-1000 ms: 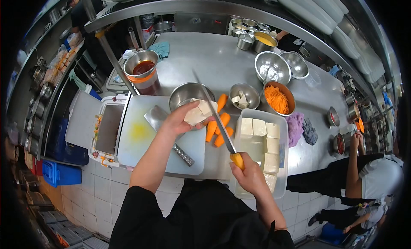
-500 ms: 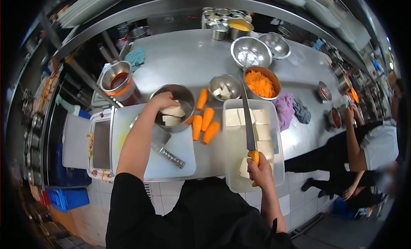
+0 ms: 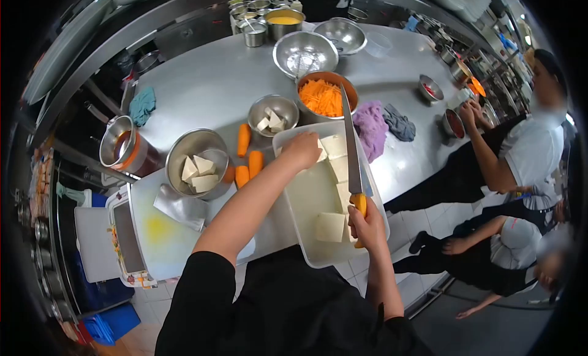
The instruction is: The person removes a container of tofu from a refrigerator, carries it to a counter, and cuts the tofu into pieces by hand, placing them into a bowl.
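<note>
My left hand (image 3: 301,151) reaches into the far left part of a translucent plastic tub (image 3: 309,253), its fingers curled down around a white block of what looks like tofu, partly hidden by the hand. More tofu blocks (image 3: 331,227) lie in the tub in cloudy liquid. My right hand (image 3: 369,224) grips the yellow handle of a long knife (image 3: 353,154), its blade pointing away over the tub's right side. To the left, a steel pot (image 3: 173,151) holds several tofu pieces (image 3: 204,183).
Peeled carrots (image 3: 244,140) lie between the pot and tub. Beyond are a small bowl (image 3: 288,102) of white pieces, a pot of shredded carrot (image 3: 321,98) and a purple cloth (image 3: 370,129). A white cutting board (image 3: 162,255) lies left. Co-workers (image 3: 520,141) stand at right.
My left hand has moved right, from inside the steel pot to the tofu tub, leaving tofu pieces in the pot. My right hand still holds the knife. The view has shifted.
</note>
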Action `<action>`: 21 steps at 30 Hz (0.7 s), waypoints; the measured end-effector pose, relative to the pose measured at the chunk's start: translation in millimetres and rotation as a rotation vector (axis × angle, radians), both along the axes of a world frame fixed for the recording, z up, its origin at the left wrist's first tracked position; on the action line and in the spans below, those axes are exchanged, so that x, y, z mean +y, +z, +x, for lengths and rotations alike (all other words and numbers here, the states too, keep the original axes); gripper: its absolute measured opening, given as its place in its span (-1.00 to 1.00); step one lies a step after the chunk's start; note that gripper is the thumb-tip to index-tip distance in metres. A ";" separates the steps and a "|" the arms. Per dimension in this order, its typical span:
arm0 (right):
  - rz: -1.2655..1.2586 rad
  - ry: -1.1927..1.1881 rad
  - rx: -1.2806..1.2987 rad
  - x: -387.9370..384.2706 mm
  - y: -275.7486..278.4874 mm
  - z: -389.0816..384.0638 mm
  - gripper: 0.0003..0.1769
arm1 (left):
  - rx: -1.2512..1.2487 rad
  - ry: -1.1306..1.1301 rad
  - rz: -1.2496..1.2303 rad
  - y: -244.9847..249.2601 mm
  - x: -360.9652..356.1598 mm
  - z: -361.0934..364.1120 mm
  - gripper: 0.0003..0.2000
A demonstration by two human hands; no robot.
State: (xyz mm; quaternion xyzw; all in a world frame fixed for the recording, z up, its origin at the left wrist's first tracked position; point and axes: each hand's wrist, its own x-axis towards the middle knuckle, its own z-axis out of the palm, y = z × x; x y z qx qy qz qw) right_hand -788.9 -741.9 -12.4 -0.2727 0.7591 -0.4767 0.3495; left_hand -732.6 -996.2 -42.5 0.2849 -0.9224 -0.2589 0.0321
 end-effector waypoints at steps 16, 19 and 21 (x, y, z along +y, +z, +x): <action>0.029 -0.072 -0.036 3.3 -6.8 -5.1 -0.76 | -0.267 0.191 -0.175 -21.6 11.8 -32.2 -0.40; 0.046 -0.071 -0.026 4.0 -6.6 -4.5 -0.76 | -0.248 0.215 -0.144 -27.4 12.9 -33.0 -0.36; 0.042 -0.061 -0.024 5.2 -9.3 -6.1 -0.76 | -0.261 0.228 -0.103 -31.3 11.0 -35.0 -0.33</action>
